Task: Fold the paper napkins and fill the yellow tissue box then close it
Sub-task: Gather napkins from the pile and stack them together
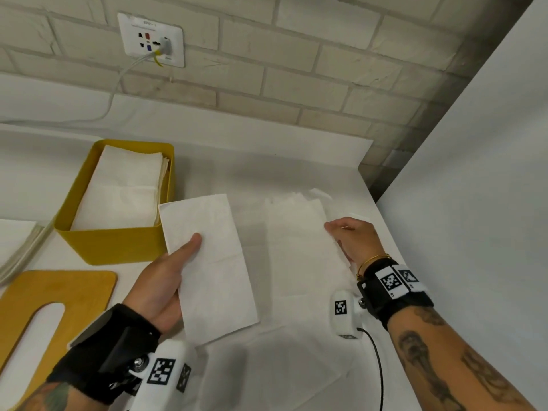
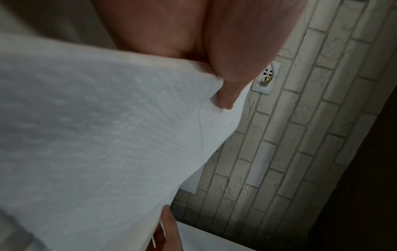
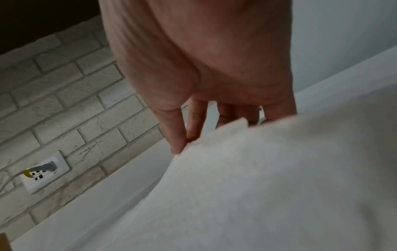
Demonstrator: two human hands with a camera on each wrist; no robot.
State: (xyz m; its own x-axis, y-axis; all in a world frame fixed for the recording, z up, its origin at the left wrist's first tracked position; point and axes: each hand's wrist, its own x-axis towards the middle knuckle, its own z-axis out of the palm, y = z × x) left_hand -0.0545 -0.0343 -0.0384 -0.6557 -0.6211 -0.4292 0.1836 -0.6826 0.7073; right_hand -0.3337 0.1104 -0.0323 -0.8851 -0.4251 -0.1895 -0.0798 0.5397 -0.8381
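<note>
At the far left edge of the table [image 1: 296,161] lies a stack of white sheets [image 1: 17,247], seen only in the head view. In front of it rests the wooden lid [image 1: 59,295], flat, with a long rounded slot cut in it. Behind the lid stands the yellow tissue box [image 1: 118,244], open at the top and holding folded white napkins [image 1: 124,185] stacked up near its rim.

Just right of the box, the left hand [image 1: 166,280] grasps a folded napkin [image 1: 213,262]: a long white rectangle with a faint embossed texture and a crease across its middle. The thumb lies on top; the left wrist view alone shows the fingers [image 2: 169,225] beneath the sheet. The napkin overlaps the box's near right corner in the head view.

Further right, a second napkin [image 1: 296,232] lies on the table, blurred. The right hand [image 1: 353,238] pinches its right edge; the right wrist view shows thumb and forefinger closed on the paper.

On the brick wall [image 1: 326,54] a wall socket [image 1: 151,40] holds a grey plug; its printed label is too small to read. Both wrist bands carry black-and-white square markers.
</note>
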